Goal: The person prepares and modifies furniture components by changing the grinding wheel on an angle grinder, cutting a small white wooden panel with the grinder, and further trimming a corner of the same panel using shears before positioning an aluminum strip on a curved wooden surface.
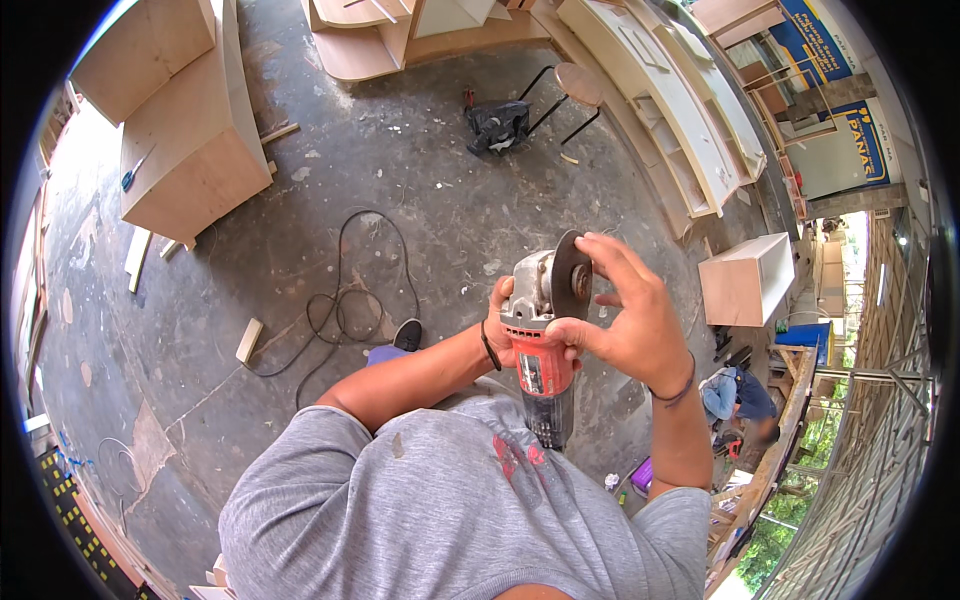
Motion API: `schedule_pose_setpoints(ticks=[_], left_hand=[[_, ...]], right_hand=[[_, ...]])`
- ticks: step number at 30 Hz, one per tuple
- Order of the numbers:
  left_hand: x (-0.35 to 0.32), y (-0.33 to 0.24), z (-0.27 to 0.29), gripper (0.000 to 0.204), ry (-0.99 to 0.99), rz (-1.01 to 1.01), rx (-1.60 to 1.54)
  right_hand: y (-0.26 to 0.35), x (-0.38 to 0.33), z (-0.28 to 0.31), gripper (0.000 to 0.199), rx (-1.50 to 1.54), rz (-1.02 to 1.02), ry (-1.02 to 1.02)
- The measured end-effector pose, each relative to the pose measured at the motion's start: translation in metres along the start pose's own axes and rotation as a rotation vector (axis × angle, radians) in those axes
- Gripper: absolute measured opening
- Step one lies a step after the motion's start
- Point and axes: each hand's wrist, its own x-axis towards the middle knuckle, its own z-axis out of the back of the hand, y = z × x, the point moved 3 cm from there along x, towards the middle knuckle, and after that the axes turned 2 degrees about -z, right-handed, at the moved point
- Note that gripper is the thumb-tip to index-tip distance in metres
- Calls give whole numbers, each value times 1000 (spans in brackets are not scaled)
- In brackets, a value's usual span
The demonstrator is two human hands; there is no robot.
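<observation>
An angle grinder (542, 365) with a red body, a grey metal head and a dark lower end stands upright in front of my chest. Behind its head wraps my left hand (498, 318), closed on the tool, its fingers mostly hidden. A thin dark disc (571, 275) is mounted on the head, facing right, with a brownish nut at its centre. My right hand (632, 315) grips this disc, fingertips at the upper edge and thumb low beside the grinder's collar. The disc looks still.
A black cable (345, 300) loops over the concrete floor on the left. Plywood cabinets (195, 165) stand far left and along the back. A stool (578, 85) and a black bag (497, 125) are ahead. Another person (738, 395) crouches at right, near a white-lined box (745, 280).
</observation>
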Motion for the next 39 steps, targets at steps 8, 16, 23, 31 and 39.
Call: schedule_pose_setpoints(ticks=[8,16,23,31,39], left_hand=[[4,1,-5,79,43,-7,-93],[4,5,-6,79,58,30,-102],[6,4,-7,78,110,23,-86],[6,2,-7,78,91,24,-79],[6,2,-6,76,81,21,-54]], right_hand=[[5,-1,13,60,-206,221,-99],[-1,2,10,21,-93,152,-8],[6,4,13,28,-230,205,-133],[6,2,10,41,-76,-183,72],[10,3,12,38,-133,94,15]])
